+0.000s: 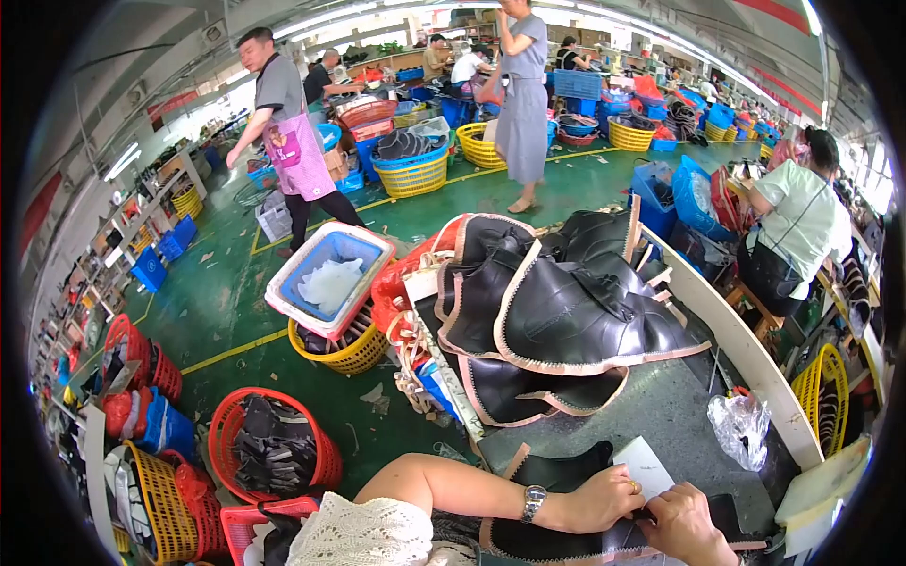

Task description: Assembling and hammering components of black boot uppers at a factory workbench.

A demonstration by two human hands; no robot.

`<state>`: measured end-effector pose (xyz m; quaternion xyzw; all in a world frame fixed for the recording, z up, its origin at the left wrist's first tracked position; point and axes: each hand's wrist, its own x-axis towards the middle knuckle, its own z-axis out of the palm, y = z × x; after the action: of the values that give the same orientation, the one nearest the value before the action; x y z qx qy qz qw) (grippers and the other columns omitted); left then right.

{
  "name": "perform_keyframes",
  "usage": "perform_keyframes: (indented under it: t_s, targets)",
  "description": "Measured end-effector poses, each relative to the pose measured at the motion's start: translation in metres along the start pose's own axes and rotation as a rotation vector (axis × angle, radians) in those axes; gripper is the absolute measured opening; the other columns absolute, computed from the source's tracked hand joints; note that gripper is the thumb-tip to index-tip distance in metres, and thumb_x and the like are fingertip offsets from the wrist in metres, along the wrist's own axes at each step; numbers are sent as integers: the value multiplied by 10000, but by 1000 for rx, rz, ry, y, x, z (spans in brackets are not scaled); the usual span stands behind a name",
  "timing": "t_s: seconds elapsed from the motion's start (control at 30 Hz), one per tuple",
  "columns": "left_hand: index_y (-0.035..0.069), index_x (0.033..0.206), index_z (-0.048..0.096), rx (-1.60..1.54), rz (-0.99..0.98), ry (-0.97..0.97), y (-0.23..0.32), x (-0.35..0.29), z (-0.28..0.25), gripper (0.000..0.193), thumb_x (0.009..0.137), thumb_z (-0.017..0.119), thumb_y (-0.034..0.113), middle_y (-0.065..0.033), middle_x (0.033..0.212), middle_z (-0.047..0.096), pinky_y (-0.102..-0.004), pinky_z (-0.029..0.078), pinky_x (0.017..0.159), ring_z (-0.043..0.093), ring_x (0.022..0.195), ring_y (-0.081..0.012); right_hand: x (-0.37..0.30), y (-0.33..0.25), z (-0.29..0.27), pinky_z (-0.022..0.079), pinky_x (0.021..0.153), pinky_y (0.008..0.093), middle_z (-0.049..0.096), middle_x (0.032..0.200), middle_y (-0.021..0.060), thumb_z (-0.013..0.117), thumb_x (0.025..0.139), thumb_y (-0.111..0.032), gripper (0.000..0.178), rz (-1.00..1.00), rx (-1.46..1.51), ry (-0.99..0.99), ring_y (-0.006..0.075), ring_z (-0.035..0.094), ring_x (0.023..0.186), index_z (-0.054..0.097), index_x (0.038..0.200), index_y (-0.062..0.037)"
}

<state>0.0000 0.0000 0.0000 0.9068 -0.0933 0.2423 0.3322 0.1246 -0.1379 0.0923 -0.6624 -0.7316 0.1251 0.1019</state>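
Observation:
My left hand (604,497), with a watch on its wrist, is closed, its fingers bent inward beside the lower edge of a white card (646,464). Close against it on the right, my right hand (681,521) is closed too, with fingertips pinched near those of the left. What the fingertips hold is hidden. Beneath both hands lies a black leather shoe upper (557,540) with a pale tan edge, at the front of the dark bench top (651,401). Beyond it rests a pile of glossy black leather uppers (576,302) edged with tan strip.
A crumpled clear plastic bag (739,429) lies at the bench's right, inside a pale raised board (731,321). On the left floor are a red basket (326,457) and a yellow basket (344,358) under a blue-lined tub (283,274). Two people walk beyond; another person (802,217) sits at right.

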Motion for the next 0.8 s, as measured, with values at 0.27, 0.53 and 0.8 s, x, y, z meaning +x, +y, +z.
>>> perform_keyframes:
  t_s: [0.27, 0.53, 0.8]
  targets:
    - [73, 744, 623, -61, -9, 50, -2, 3, 10, 94, 726, 689, 139, -62, 774, 571, -349, 395, 759, 542, 766, -236, -5, -27, -5, 441, 694, 446, 570, 689, 138, 656, 739, -77, 110, 141, -133, 230, 340, 563, 682, 554, 709, -48]
    - [70, 760, 635, -15, 73, 89, 7, 1, 7, 100, 709, 629, 156, -67, 754, 559, -355, 412, 760, 558, 782, -226, -21, -17, 30, 425, 700, 438, 588, 675, 104, 716, 544, -68, 186, 168, -72, 409, 314, 584, 672, 575, 665, -69]
    - [68, 799, 679, 105, 125, 108, 6, 9, -17, 146, 654, 689, 66, -25, 717, 616, -356, 444, 702, 592, 668, -199, -15, -17, 31, 445, 776, 356, 457, 657, 46, 576, 576, -132, 152, 149, -360, 500, 208, 507, 652, 526, 695, -52]
